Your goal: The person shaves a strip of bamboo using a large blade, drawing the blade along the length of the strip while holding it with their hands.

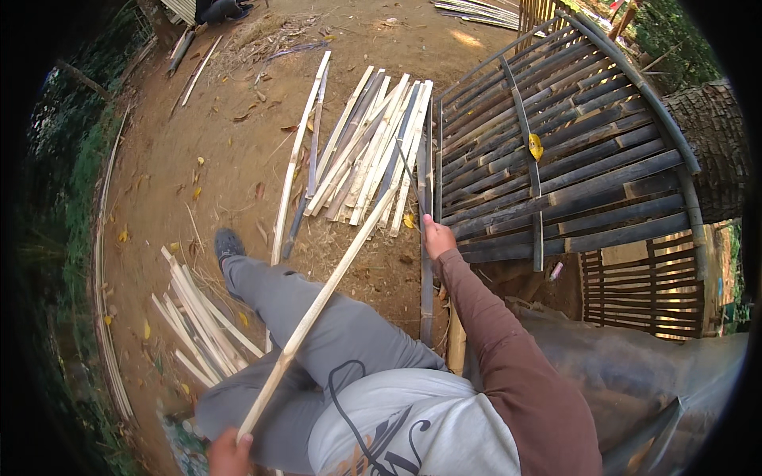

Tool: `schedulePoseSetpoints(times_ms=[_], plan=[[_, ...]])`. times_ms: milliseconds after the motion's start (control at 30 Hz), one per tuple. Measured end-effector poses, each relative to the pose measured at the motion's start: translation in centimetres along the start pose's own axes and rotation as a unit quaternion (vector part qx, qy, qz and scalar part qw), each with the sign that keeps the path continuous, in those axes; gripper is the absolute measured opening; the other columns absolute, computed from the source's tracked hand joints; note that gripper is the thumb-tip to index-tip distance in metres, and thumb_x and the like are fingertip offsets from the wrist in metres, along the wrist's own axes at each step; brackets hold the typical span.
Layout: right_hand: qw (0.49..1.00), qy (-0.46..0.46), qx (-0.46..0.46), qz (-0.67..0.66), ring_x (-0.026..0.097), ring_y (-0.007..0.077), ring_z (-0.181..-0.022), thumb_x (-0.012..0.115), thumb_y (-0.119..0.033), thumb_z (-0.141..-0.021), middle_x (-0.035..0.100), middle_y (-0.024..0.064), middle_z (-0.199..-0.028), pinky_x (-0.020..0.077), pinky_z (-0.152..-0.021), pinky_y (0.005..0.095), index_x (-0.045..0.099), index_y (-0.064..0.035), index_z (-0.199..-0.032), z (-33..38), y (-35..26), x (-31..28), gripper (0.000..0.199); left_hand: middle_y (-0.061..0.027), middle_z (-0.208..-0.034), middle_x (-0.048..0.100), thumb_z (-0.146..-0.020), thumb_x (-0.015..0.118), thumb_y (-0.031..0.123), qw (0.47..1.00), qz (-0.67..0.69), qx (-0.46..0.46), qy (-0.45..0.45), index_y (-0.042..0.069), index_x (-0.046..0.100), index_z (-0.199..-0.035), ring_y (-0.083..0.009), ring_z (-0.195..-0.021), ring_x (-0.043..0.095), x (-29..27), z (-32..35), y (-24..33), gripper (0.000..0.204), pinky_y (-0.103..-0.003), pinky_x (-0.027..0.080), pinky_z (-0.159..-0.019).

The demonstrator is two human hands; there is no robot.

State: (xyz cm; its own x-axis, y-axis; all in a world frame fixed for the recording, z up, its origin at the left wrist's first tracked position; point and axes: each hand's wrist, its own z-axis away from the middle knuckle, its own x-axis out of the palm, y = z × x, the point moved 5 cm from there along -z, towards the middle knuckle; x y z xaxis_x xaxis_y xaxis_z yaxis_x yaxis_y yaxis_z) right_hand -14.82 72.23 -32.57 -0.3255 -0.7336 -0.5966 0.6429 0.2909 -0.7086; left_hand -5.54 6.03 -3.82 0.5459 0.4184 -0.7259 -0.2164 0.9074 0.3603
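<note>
A long pale bamboo strip (313, 313) runs slantwise across my lap, over the grey trousers. Its lower end is in my left hand (228, 454), closed round it at the bottom edge of the view. The far end reaches over a loose pile of split bamboo strips (365, 151) on the ground. To the right of that end, my right hand (439, 236) is closed on a long, thin, dark blade (406, 168), which points up and left from the fist. Its handle is hidden in the fingers.
A dark bamboo-slat bench (556, 151) stands close on the right, a yellow leaf on it. Below it is a slatted bamboo panel (643, 285). More strips (202, 317) lie beside my left leg. Single strips (302, 151) lie left of the pile. Grey plastic sheeting (635, 389) lies lower right.
</note>
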Motion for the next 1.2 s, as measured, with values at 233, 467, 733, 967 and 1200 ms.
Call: schedulePoseSetpoints(times_ms=[233, 467, 733, 967, 1200], plan=[[0.989, -0.023, -0.07, 0.131, 0.069, 0.0492, -0.105, 0.042, -0.067, -0.107, 0.073, 0.0292, -0.103, 0.0536, -0.091, 0.0542, 0.077, 0.002, -0.105, 4.8, -4.1, -0.3, 0.077, -0.0306, -0.113, 0.072, -0.11, 0.054, 0.045, 0.987, -0.023, -0.087, -0.132, 0.001, 0.069, -0.127, -0.0455, -0.11, 0.068, -2.3, 1.6, 4.7, 0.05, -0.049, 0.051, -0.095], [0.985, -0.031, 0.152, 0.074, 0.059, 0.0484, -0.133, 0.039, -0.072, -0.104, 0.065, 0.0352, -0.135, 0.0443, -0.113, 0.052, 0.071, 0.007, -0.129, -4.4, 4.2, 0.3, 0.089, -0.0303, -0.118, 0.072, -0.11, 0.055, 0.047, 0.992, -0.02, -0.081, -0.093, 0.001, 0.069, -0.129, -0.0477, -0.114, 0.067, -2.6, 1.8, 5.2, 0.052, -0.048, 0.051, -0.098], [0.912, -0.14, 0.1, -0.373, 0.042, 0.0126, -0.047, 0.07, -0.06, -0.1, 0.068, 0.0085, -0.076, 0.0426, -0.049, 0.0321, 0.058, -0.0093, -0.089, 3.4, -3.4, 3.8, 0.053, -0.0206, -0.075, 0.065, -0.097, 0.076, 0.028, 0.99, -0.062, 0.061, 0.11, 0.0, 0.068, -0.097, -0.0353, -0.068, 0.062, 0.3, 0.0, 5.6, 0.03, -0.044, 0.048, -0.066], [0.818, -0.125, -0.068, -0.558, 0.047, 0.0097, -0.055, 0.079, -0.039, -0.098, 0.073, 0.0192, -0.132, 0.047, -0.053, 0.0281, 0.061, 0.0125, -0.134, 4.6, -20.2, -1.4, 0.065, -0.0231, -0.082, 0.068, -0.092, 0.081, 0.03, 0.941, -0.103, 0.14, 0.291, 0.002, 0.069, -0.104, -0.0436, -0.077, 0.066, -5.1, -3.4, 11.3, 0.033, -0.048, 0.05, -0.07], [0.734, -0.187, -0.152, -0.635, 0.049, 0.0098, -0.06, 0.079, -0.03, -0.099, 0.074, 0.0157, -0.127, 0.0484, -0.058, 0.0304, 0.068, 0.0076, -0.127, 6.4, -34.3, -2.3, 0.048, -0.0215, -0.087, 0.072, -0.085, 0.086, 0.042, 0.89, -0.086, 0.184, 0.409, 0.005, 0.072, -0.109, -0.0441, -0.081, 0.07, -10.4, -5.9, 18.9, 0.047, -0.05, 0.052, -0.071]])
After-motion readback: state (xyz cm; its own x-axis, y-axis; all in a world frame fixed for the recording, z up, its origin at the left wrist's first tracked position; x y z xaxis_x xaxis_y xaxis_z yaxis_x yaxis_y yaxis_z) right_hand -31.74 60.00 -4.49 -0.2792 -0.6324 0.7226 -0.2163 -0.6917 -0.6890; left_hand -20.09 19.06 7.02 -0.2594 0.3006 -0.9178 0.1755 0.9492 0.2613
